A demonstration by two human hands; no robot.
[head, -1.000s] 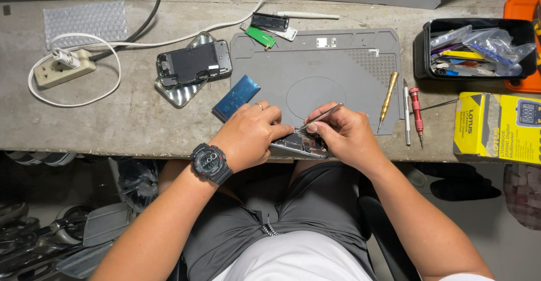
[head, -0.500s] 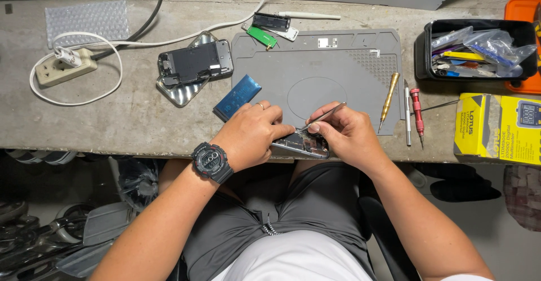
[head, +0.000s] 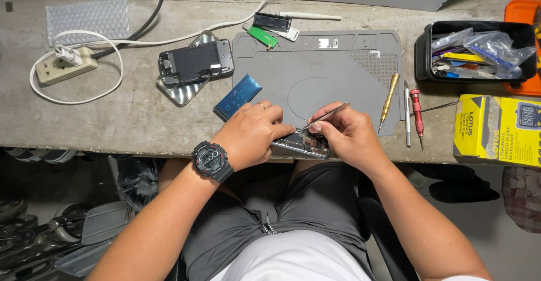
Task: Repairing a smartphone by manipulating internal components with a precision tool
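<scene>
A grey mat (head: 338, 61) is laid on the concrete table (head: 112, 123). At its near edge, an opened phone (head: 301, 144) is pinned down by the left hand (head: 253, 134). Tweezers (head: 327, 115) are pinched in the right hand (head: 349, 137), their tip touching the phone.

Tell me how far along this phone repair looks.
Done: a phone body lies opened, blue battery out beside it. In hand: left hand steadies a circuit board while right hand works tweezers on it. Left: parts remain apart, screwdrivers unused.
</scene>
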